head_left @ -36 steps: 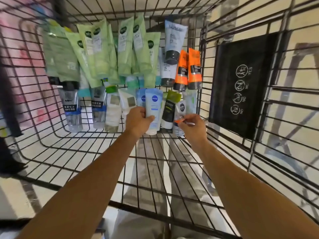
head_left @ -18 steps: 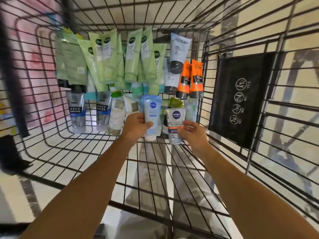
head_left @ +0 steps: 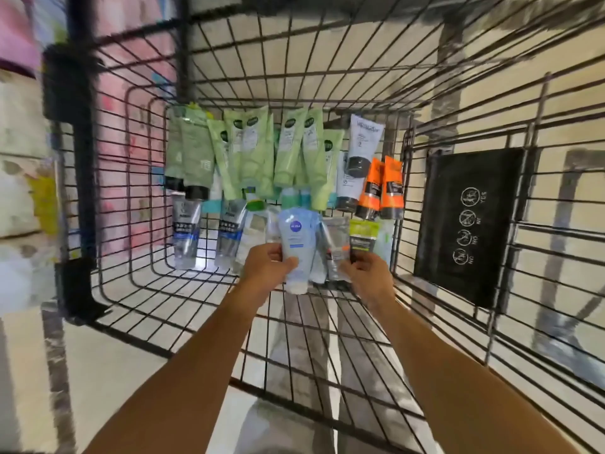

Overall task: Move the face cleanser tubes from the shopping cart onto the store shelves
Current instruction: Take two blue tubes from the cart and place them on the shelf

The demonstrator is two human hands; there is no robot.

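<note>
Blue face cleanser tube (head_left: 296, 247) sits in my left hand (head_left: 266, 268), fingers wrapped round its lower half, long axis pointing away from me, cap nearest. Just right, my right hand (head_left: 368, 278) pinches a grey tube (head_left: 337, 245) likewise. Both hover over the cart (head_left: 77, 191) floor; other tubes (head_left: 288, 149) lie just beyond.

Left grip (head_left: 265, 267) and right grip (head_left: 367, 277) outstretched, both clasping

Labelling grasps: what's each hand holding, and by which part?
Left hand grips the pale blue tube round its lower body; right hand grips the grey tube near its lower end.
</note>
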